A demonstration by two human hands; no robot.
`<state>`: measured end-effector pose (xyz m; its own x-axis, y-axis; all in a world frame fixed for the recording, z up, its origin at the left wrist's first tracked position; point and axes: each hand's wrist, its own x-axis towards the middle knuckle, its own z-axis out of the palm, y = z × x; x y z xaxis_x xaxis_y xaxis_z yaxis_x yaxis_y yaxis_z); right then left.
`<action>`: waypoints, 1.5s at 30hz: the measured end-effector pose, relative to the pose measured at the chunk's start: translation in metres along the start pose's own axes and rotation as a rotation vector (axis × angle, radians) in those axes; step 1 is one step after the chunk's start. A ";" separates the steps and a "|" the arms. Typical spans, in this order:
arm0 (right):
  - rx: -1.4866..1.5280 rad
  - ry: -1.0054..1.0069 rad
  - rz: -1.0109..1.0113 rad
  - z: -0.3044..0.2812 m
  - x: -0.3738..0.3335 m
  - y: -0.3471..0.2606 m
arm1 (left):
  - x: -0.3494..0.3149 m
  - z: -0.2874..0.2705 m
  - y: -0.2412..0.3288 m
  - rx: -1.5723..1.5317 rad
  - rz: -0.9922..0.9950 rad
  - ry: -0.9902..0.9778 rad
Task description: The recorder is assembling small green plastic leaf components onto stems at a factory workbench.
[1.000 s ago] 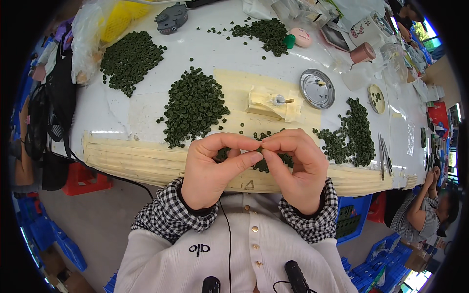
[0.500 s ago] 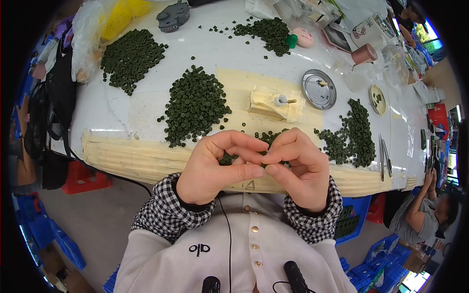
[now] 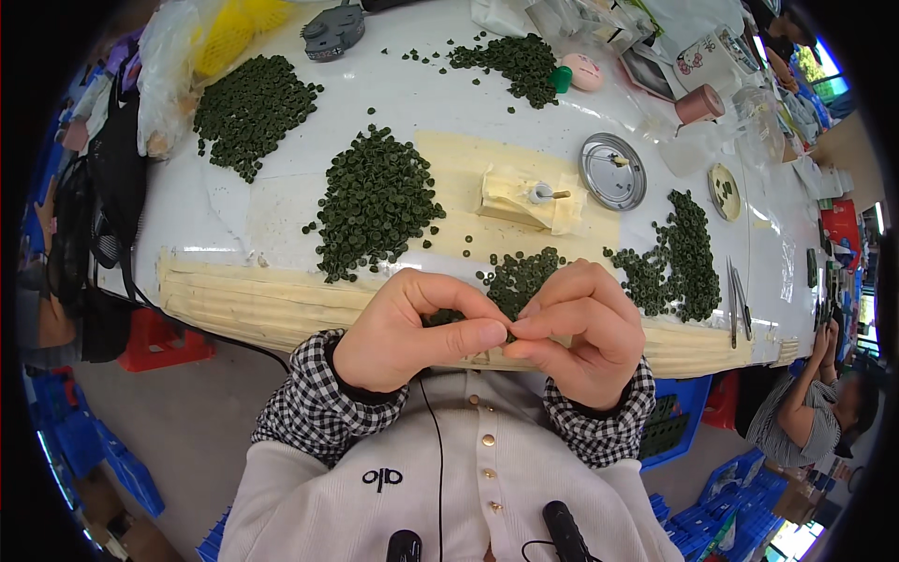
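Note:
In front of my chest, above the taped table edge, both hands meet at the fingertips. My left hand [image 3: 417, 330] pinches with thumb and index finger, and my right hand [image 3: 582, 332] pinches against it from the other side. Between the tips sits a tiny dark green part [image 3: 510, 337], mostly covered by the fingers. Just beyond the hands lies a small pile of dark green round parts [image 3: 523, 279]. A larger pile [image 3: 375, 201] of them spreads to the left, and another pile [image 3: 688, 253] lies to the right.
A tape-covered block [image 3: 515, 208] with a metal pin stands mid-table, beside a round metal lid [image 3: 611, 171]. Tweezers [image 3: 737, 300] lie at the right. More green piles [image 3: 255, 108], a grey model turret [image 3: 332, 33] and a pink spool [image 3: 699, 104] are farther back. Another person [image 3: 810, 412] sits at right.
Both hands have come slightly nearer to my body, still joined at the fingertips. More of the small pile beyond them now shows.

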<state>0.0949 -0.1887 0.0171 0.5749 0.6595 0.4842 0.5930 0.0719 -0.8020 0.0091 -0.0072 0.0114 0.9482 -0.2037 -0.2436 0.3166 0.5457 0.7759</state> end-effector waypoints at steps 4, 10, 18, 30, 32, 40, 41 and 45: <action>-0.079 0.032 -0.066 0.003 0.000 0.000 | 0.002 -0.002 -0.005 0.171 0.120 0.046; -0.173 0.067 -0.097 0.006 0.000 0.000 | 0.002 -0.003 -0.008 0.309 0.209 0.114; -0.250 0.132 -0.120 0.012 0.001 0.003 | 0.003 0.003 -0.009 0.286 0.234 0.213; -0.081 0.094 0.073 0.012 0.003 -0.002 | 0.004 0.002 -0.017 0.322 0.315 0.258; 0.014 0.099 0.141 0.012 0.001 0.000 | 0.004 0.001 -0.018 0.351 0.325 0.257; 0.205 0.102 0.281 0.013 -0.002 0.002 | 0.004 0.004 -0.022 0.420 0.374 0.283; 0.211 0.101 0.279 0.013 -0.002 0.002 | 0.005 0.004 -0.022 0.416 0.374 0.281; 0.238 0.085 0.297 0.013 -0.003 0.003 | 0.004 0.002 -0.021 0.411 0.343 0.272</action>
<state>0.0879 -0.1806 0.0091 0.7526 0.6142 0.2376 0.2519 0.0648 -0.9656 0.0063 -0.0215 -0.0049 0.9841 0.1736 -0.0379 0.0074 0.1730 0.9849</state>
